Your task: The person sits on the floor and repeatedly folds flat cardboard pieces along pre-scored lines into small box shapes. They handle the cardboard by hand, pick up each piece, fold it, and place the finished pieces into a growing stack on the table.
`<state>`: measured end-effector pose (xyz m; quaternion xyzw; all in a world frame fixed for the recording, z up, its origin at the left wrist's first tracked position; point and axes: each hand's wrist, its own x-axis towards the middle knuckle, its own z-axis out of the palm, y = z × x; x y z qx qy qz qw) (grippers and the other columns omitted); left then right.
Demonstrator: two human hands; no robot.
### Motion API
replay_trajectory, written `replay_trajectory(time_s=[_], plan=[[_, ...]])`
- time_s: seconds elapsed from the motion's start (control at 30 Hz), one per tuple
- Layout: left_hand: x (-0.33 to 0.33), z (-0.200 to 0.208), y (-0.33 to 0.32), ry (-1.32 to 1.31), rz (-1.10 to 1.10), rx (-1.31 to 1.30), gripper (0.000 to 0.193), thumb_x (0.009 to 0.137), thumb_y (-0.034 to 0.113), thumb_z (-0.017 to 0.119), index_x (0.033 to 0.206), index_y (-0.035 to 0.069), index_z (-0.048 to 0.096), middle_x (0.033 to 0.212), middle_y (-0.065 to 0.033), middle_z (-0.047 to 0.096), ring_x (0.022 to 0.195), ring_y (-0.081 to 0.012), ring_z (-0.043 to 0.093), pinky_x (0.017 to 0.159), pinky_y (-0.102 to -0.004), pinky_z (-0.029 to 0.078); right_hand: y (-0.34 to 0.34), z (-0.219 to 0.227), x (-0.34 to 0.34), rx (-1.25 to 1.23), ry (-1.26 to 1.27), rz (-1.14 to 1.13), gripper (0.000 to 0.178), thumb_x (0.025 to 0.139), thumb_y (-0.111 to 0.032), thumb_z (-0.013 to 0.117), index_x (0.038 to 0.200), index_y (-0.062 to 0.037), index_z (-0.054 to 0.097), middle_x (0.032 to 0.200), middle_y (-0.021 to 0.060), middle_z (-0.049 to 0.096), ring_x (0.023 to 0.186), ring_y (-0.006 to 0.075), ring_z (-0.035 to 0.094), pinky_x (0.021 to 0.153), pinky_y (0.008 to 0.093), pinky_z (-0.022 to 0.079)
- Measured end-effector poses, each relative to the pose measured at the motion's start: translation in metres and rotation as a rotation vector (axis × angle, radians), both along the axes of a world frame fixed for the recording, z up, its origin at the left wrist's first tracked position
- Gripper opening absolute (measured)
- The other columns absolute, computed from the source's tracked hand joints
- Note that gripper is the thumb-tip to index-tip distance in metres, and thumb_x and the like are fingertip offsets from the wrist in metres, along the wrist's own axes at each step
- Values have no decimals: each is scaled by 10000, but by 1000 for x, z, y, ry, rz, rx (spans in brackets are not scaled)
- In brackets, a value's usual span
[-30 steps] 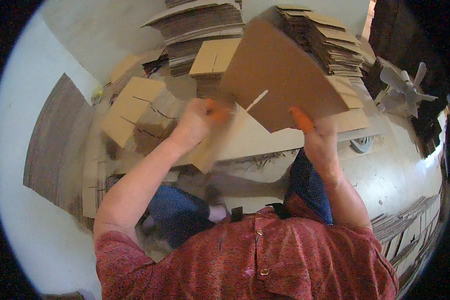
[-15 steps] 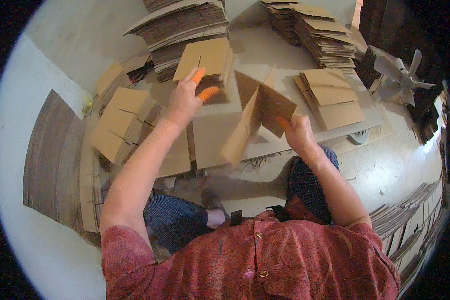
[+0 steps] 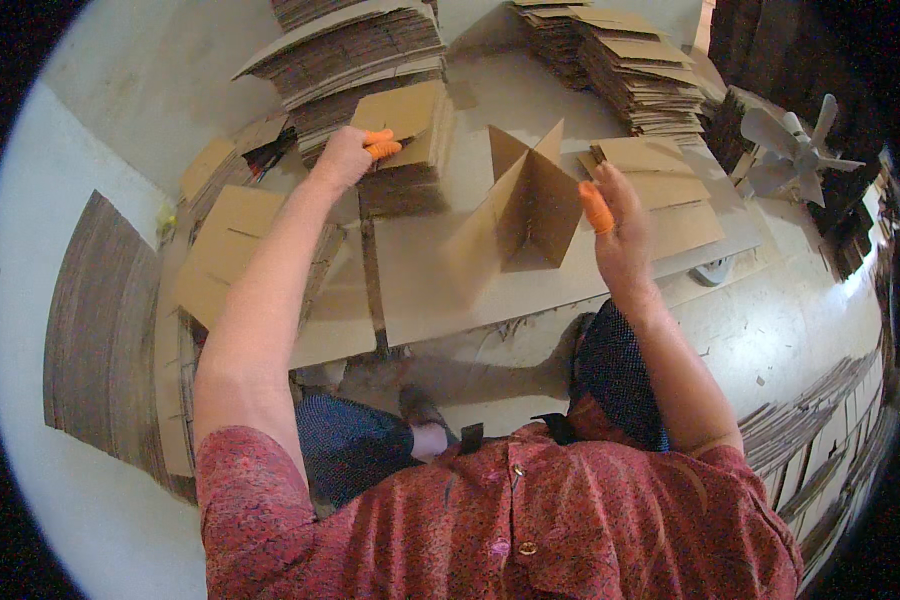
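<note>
1. Brown cardboard, thin and flat-faced: the crossed divider (image 3: 545,215) stands on the worktop (image 3: 425,260) between the hands, its panels slotted into an X with pointy corners up top. Its left panel smears into blur near the bottom, so I can't make out that edge.
2. Right hand (image 3: 622,225) is just beside it, open and loose, nothing in it. Can't tell if the thumb, in an orange cover, brushes the panel.
3. Left hand (image 3: 345,158) has two orange-covered digits together at the slotted stack (image 3: 415,165). Can't tell if they're pinching the top sheet or only resting there; the hand hides that corner.
4. That stack has smooth tan tops and rough, layered sides.
5. Left forearm covers part of another slotted pile (image 3: 220,240).
6. Loose tan sheets (image 3: 670,190) overlap right of the divider.
7. Farther back, a bowed, ragged-edged stack (image 3: 355,65) gets cut off by the frame top.
8. Far right: pale fan blades (image 3: 795,145), with dark, murky stuff around them.
</note>
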<state>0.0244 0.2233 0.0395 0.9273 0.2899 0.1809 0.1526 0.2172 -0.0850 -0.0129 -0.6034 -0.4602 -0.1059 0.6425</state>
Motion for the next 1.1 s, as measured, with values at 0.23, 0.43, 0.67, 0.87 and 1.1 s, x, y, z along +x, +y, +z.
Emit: replay_trajectory(time_s=[0.23, 0.43, 0.67, 0.87, 1.1], plan=[[-26, 17, 6, -320, 109, -621, 271, 848, 204, 595, 1082, 72, 630, 799, 14, 592, 688, -51, 507, 657, -204, 467, -6, 63, -30, 34, 108, 237, 228, 861, -65, 544, 1065, 34, 568, 955, 108, 643, 854, 171, 617, 770, 246, 468], [-9, 39, -66, -533, -125, -203, 274, 834, 34, 534, 1096, 60, 608, 1059, -38, 601, 913, -113, 565, 826, -222, 462, -1, 77, -35, -87, 713, 563, 242, 890, -128, 502, 1071, 6, 590, 913, 83, 628, 770, 121, 608, 672, 245, 497], [0, 20, -199, -560, -510, 239, 350, 777, 85, 628, 1120, 36, 580, 1176, -131, 560, 1080, -257, 541, 893, -329, 447, 0, 75, -23, 50, 875, 581, 232, 864, -101, 526, 1061, -2, 596, 912, 81, 631, 791, 156, 605, 685, 264, 495], [-18, -26, -208, -498, 37, -320, 367, 752, 116, 690, 1095, 18, 599, 1042, -120, 631, 921, -207, 604, 809, -295, 461, -23, 67, -31, 56, 519, 404, 154, 835, -42, 578, 972, -32, 649, 904, 11, 653, 796, 108, 581, 703, 241, 460], [-18, -37, -214, -562, -11, -179, 215, 806, 86, 611, 1009, 21, 643, 882, -116, 672, 770, -169, 626, 713, -295, 481, -31, 68, -41, -2, 341, 387, 135, 831, -74, 616, 945, -11, 652, 886, 5, 659, 779, 91, 576, 686, 244, 462]])
